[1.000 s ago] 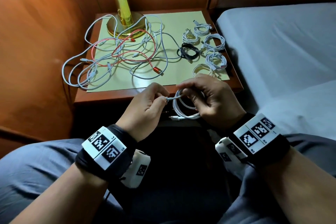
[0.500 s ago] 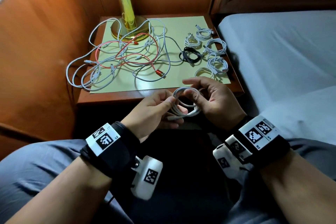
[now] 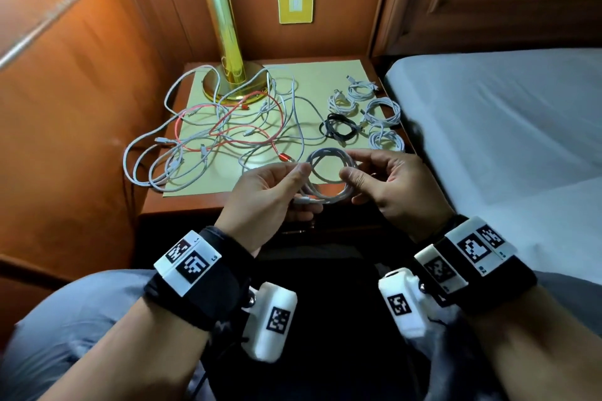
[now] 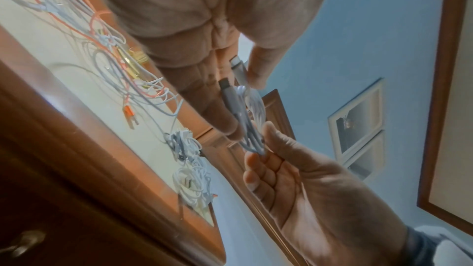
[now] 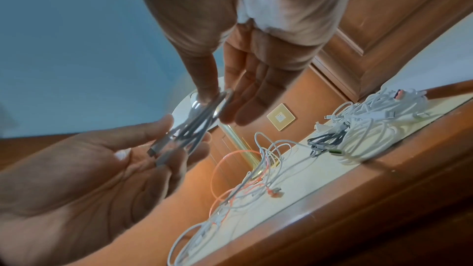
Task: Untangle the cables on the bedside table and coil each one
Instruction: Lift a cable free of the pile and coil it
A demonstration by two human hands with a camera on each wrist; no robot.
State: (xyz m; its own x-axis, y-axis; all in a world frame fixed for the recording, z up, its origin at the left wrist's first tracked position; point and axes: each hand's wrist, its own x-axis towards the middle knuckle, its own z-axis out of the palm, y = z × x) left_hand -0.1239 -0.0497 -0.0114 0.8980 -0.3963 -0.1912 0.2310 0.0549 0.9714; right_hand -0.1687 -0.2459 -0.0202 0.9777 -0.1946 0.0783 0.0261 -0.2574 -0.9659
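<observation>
Above the front edge of the wooden bedside tabletop (image 3: 182,205), both hands hold a round coil of white charging cable (image 3: 329,172). The left hand (image 3: 267,195) pinches its left side together with both plug ends, while the right hand (image 3: 391,185) nips the right side between thumb and forefinger, other fingers loose. To finish well, I judge the loops should be kept flat and even, the plugs tucked so nothing springs open, then laid beside the finished white and black coils (image 3: 361,117), well clear of the loose tangle of white and red cables (image 3: 221,133).
</observation>
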